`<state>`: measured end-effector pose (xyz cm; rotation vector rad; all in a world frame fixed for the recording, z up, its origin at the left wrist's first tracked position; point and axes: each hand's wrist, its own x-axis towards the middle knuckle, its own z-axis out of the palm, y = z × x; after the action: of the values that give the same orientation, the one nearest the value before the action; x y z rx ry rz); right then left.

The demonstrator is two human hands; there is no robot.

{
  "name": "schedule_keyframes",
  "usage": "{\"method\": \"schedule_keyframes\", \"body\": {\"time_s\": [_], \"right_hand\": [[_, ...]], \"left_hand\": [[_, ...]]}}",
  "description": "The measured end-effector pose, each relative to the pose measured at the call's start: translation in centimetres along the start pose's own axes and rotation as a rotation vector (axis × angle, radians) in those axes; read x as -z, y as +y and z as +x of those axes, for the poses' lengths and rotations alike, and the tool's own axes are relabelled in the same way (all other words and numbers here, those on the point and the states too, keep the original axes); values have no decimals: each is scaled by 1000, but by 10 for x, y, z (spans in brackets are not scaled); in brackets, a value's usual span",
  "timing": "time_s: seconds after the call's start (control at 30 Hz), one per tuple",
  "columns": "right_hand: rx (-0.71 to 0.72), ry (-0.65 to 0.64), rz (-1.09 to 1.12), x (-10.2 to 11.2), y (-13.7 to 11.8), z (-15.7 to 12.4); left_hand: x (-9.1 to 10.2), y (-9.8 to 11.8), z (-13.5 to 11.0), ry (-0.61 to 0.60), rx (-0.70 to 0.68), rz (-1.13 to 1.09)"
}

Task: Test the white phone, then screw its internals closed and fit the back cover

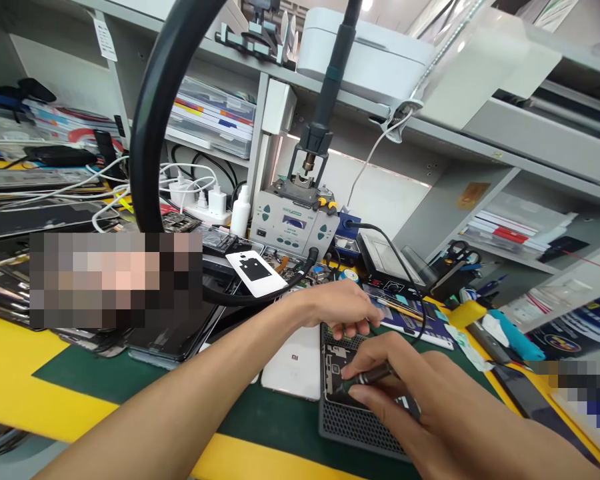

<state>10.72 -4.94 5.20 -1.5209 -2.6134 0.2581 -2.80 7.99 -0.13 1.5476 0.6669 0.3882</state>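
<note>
An opened smartphone (334, 383), its inner parts showing, lies on a grey perforated pad (343, 427). Over it, my right hand (415, 380) is closed around a dark, slim screwdriver (373, 376) with light rings, held between thumb and fingers; its tip is hard to make out. My left hand (347, 308) reaches just beyond the pad, palm down, with fingers loosely bent and apart. Its thumb is hidden, and nothing shows in its grasp. Left of the pad lies a white Mi phone back (295, 360), partly under my left forearm.
Behind stands a hot-air station (295, 223) with a thick black hose (147, 133) arching across the view. A white phone cover (257, 272) and stacked phones (173, 333) lie leftward. Scissors (460, 253) and a yellow block (467, 313) are on the right.
</note>
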Motion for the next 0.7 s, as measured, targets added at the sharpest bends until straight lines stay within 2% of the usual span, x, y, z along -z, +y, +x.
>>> {"method": "schedule_keyframes", "body": {"time_s": [0.1, 0.2, 0.27, 0.33, 0.4, 0.53, 0.7], "right_hand": [[49, -34, 84, -4, -2, -1], [9, 43, 277, -2, 6, -8], [-69, 184, 493, 3, 21, -14], [-109, 437, 709, 9, 44, -19], [-177, 533, 784, 11, 68, -20], [-245, 496, 886, -7, 103, -9], [-225, 508, 969, -37, 113, 5]], "left_hand": [[-1, 0, -2, 4, -6, 27], [-1, 1, -4, 32, -21, 92], [1, 0, -4, 72, -42, 167], [3, -2, -2, 132, -73, 274], [6, -6, 0, 185, -101, 394], [4, -15, 5, 213, -114, 614], [-5, -20, 7, 239, -111, 834]]}}
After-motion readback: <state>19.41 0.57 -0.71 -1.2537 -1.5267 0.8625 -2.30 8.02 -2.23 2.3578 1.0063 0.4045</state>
